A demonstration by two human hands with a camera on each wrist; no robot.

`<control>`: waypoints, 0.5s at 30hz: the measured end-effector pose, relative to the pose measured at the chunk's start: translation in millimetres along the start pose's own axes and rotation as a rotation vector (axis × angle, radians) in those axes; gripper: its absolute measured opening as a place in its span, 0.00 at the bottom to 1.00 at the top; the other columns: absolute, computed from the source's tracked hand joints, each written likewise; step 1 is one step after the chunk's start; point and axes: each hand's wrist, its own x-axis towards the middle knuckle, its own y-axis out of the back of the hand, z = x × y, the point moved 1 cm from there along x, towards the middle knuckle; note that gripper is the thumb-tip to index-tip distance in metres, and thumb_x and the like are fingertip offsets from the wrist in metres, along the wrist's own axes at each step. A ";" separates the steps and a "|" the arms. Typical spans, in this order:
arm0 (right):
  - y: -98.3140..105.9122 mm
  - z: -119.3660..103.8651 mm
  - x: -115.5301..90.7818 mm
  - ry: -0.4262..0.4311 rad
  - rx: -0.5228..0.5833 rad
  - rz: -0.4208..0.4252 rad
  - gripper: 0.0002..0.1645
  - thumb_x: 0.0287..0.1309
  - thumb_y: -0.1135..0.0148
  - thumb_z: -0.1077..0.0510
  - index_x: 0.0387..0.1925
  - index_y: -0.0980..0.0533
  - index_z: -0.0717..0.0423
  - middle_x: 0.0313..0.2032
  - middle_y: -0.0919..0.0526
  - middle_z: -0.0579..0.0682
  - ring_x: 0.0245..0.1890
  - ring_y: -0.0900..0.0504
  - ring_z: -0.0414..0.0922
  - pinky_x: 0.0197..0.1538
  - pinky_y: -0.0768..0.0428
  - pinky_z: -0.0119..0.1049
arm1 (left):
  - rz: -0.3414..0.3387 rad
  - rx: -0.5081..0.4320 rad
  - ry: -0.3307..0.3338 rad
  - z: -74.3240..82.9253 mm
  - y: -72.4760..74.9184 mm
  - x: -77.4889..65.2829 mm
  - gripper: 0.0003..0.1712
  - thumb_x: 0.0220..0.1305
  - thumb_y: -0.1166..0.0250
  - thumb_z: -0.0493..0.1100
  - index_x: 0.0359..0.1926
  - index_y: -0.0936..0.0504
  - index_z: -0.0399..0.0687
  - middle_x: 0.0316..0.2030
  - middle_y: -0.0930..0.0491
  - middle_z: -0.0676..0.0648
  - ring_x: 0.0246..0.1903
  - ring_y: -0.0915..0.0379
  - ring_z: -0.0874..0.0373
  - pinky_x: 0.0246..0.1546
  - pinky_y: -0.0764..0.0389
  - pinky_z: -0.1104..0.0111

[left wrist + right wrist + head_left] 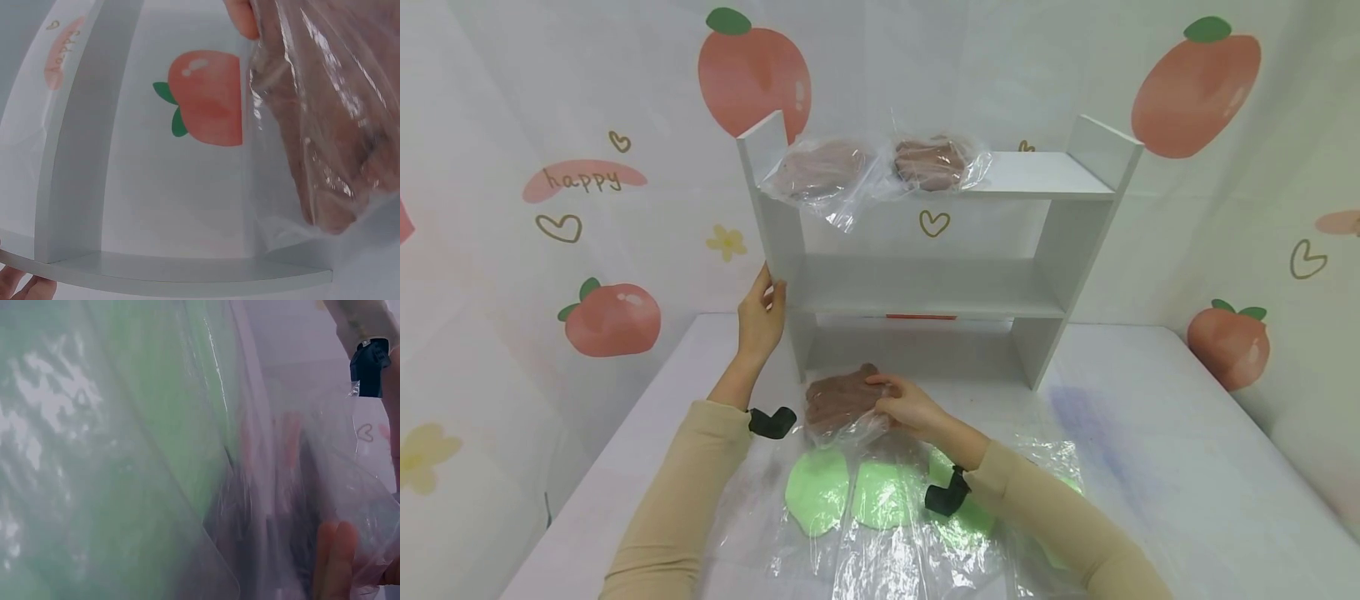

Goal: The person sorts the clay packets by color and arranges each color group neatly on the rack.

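My right hand [913, 408] pinches the edge of a clear plastic bag holding a flattened brown lump [842, 400]. This bag is held up just in front of the white shelf's lower left opening. In the left wrist view the brown lump [337, 125] shows large through the crinkled plastic. At the shelf's left side panel [782, 242], my left hand [762, 321] grips the board from outside; part of its fingers is hidden. Fingers [334, 556] of the right hand appear behind blurred plastic in the right wrist view.
On the upper board of the white shelf [1030, 173] lie two more bagged brown lumps, one left [823, 171] and one beside it [932, 162]. Several clear bags with flat green pieces [880, 496] lie in a row on the table [1150, 467], partly under my right forearm.
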 end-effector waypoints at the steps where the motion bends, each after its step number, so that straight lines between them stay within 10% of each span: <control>1: 1.1 -0.6 -1.2 0.003 0.000 -0.004 0.33 0.54 0.51 0.72 0.63 0.36 0.55 0.35 0.31 0.50 0.16 0.40 0.36 0.21 0.39 0.26 | -0.001 -0.002 -0.002 -0.2 0.0 0.1 0.28 0.70 0.51 0.37 0.69 0.40 0.47 0.59 0.30 0.31 0.54 0.28 0.34 0.55 0.23 0.51; 9: 13.0 -4.0 -11.2 0.016 -0.034 -0.002 0.33 0.52 0.49 0.69 0.62 0.35 0.51 0.40 0.29 0.51 0.19 0.39 0.36 0.24 0.37 0.27 | -0.009 -0.029 -0.004 1.6 0.1 0.3 0.28 0.70 0.51 0.35 0.69 0.42 0.44 0.59 0.31 0.30 0.57 0.30 0.34 0.57 0.25 0.50; 15: 22.1 -8.6 -22.5 0.043 -0.079 -0.003 0.33 0.50 0.49 0.67 0.61 0.33 0.48 0.66 0.39 0.59 0.21 0.37 0.37 0.30 0.32 0.30 | -0.008 -0.017 -0.007 1.1 0.4 0.2 0.28 0.70 0.51 0.36 0.69 0.41 0.46 0.60 0.31 0.31 0.57 0.31 0.35 0.56 0.24 0.50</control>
